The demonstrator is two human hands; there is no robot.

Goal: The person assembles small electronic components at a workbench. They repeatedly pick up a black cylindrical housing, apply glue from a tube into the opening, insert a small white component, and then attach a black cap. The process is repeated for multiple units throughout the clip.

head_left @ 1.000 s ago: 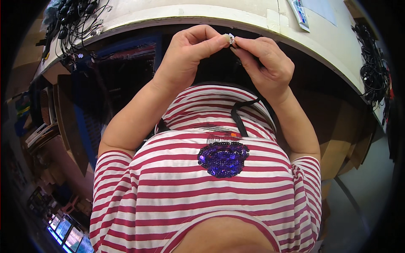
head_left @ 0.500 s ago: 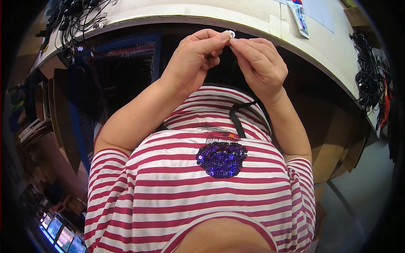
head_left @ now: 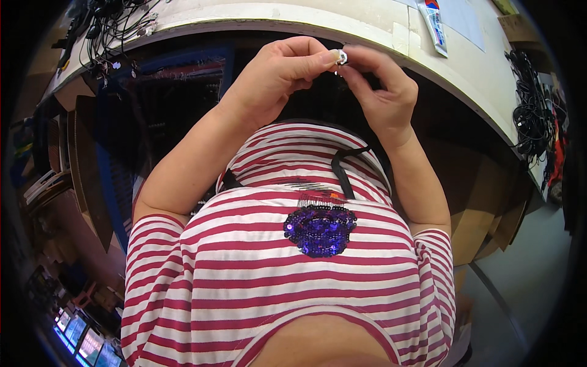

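Between my two hands, just before the table's front edge, is a small white piece (head_left: 342, 57) with a dark spot in it. Its exact kind is too small to make out. My left hand (head_left: 284, 70) pinches it between thumb and forefinger, the other fingers curled under. My right hand (head_left: 382, 82) meets it from the other side, its forefinger bent over and its thumb below. A tiny white bit (head_left: 336, 73) shows under the piece near the right thumb. What the right fingertips grip is partly hidden.
A white table (head_left: 293, 17) curves across the top. On it lie tangled black cables (head_left: 110, 24) at the left, a white-and-blue tube (head_left: 433, 27) and more black cables (head_left: 531, 116) at the right. Beneath stand a blue frame (head_left: 116, 165) and cardboard (head_left: 480, 202).
My right hand has opened its grip somewhat, thumb and forefinger now further apart. The white piece has shifted slightly right and down and shows more. My left hand keeps its pinch.
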